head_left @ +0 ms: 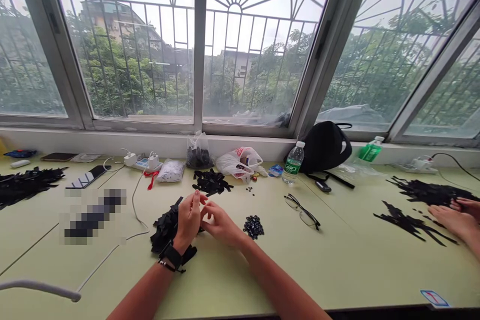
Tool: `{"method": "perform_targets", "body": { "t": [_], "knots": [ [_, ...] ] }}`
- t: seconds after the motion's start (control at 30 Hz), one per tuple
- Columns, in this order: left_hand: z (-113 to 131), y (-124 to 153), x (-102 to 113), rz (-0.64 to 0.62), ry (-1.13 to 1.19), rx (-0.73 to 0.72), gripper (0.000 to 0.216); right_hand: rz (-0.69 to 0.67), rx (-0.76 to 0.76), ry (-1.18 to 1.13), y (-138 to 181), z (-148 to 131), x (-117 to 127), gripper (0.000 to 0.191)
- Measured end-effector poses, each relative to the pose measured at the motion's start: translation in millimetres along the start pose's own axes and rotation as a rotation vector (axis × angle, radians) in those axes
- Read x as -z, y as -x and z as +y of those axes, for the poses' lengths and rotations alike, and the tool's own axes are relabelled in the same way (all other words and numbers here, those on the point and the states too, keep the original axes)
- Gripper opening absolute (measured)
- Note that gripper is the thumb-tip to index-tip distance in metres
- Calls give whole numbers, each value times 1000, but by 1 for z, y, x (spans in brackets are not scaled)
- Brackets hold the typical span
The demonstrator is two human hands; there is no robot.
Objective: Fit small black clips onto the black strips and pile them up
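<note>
My left hand [188,220] and my right hand [218,222] meet over the pale green table [330,260], fingers pinched together on something small that I cannot make out. Under and behind the left hand lies a heap of black strips [165,227]. A small pile of dark beads [254,226] sits just right of my right hand. A second pile of black pieces [212,181] lies farther back. A black band is on my left wrist.
Glasses [302,210], a water bottle [293,162], a black bag [325,146], plastic bags [238,161] and a power strip [143,162] with white cables stand along the windowsill side. Another person's hands [455,215] work on black strips [412,222] at the right. More black strips [26,182] lie at left.
</note>
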State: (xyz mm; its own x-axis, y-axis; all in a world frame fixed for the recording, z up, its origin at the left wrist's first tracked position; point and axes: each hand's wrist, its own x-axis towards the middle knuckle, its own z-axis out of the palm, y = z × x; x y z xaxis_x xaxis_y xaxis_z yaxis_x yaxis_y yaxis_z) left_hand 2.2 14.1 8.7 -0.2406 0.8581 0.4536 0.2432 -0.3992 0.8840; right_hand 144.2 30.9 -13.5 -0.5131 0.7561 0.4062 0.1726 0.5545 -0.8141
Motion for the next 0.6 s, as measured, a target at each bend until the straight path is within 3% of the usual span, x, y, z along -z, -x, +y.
{"method": "perform_targets", "body": {
  "t": [0.13, 0.27, 0.43, 0.6],
  "knots": [
    [-2, -1, 0, 2, -5, -17, 45, 61, -115, -195, -5, -8, 14, 28],
    [0, -1, -2, -165, 110, 5, 36, 109, -158, -403, -6, -12, 25, 40],
    [0, 2, -7, -269, 238, 38, 36, 156, -194, -381, -5, -14, 33, 44],
    [-5, -1, -6, -285, 278, 56, 35, 77, -219, -363, -1, -13, 40, 44]
  ]
}}
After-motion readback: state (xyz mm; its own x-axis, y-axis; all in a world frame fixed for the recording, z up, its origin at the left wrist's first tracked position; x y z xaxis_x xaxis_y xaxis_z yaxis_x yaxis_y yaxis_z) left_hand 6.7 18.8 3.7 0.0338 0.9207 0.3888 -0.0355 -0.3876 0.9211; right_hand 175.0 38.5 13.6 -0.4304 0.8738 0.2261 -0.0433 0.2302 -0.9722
